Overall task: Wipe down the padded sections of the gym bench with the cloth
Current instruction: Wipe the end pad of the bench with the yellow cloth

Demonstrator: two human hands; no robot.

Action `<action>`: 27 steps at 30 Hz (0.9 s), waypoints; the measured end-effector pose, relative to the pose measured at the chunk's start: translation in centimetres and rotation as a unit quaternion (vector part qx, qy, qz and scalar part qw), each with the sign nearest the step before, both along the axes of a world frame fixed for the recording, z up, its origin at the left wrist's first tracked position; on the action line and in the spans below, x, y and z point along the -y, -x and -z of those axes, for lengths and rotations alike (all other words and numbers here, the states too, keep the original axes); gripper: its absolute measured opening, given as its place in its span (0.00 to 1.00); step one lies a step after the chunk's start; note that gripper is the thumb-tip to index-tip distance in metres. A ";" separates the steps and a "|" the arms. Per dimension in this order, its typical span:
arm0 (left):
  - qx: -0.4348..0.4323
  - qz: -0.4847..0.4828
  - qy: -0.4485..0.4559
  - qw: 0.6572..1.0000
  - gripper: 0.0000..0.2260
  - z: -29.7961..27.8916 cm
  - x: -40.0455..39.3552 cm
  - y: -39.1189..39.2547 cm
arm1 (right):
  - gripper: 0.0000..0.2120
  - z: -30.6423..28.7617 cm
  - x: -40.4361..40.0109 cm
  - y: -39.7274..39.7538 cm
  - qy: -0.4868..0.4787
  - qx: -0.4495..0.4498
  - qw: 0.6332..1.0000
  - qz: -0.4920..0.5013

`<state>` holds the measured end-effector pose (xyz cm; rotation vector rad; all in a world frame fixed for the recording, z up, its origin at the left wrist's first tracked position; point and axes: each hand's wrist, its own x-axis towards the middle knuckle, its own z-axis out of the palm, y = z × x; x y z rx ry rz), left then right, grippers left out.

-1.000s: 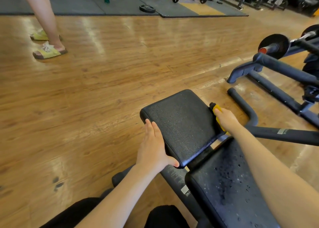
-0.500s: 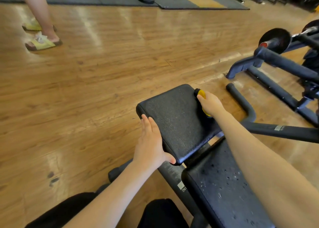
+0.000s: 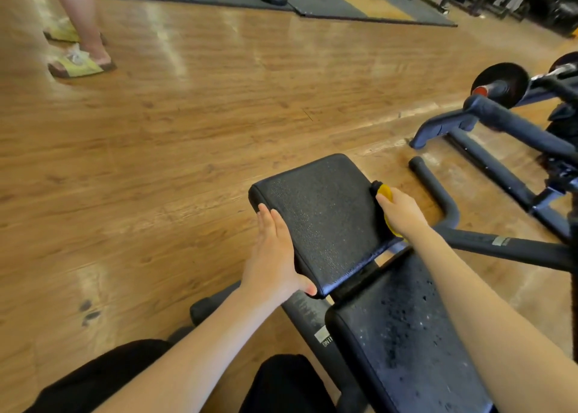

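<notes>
I see my left hand [image 3: 275, 256] flat, fingers together, on the seat pad's [image 3: 325, 218] left edge, while my right hand [image 3: 402, 212] clamps the yellow cloth [image 3: 385, 192] against its right edge, cloth running lengthwise along that edge.

Open wood floor [image 3: 194, 137] left of my bench [image 3: 325, 212]; on the right, a floor bar [image 3: 434, 190] and machine frame [image 3: 500, 162] crowd in.
</notes>
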<state>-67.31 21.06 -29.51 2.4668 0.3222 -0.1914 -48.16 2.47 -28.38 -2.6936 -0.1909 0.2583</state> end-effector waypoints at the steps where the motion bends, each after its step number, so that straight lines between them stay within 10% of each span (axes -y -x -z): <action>1: 0.005 0.004 0.005 1.000 0.64 -0.1 0.5 -0.1 | 0.20 -0.8 -0.8 -0.8 0.003 0.007 1.000 -0.001; 27: 0.005 0.021 0.022 1.000 0.63 0.4 1.9 0.3 | 0.17 -2.8 -8.7 -4.0 0.078 0.049 0.993 -0.070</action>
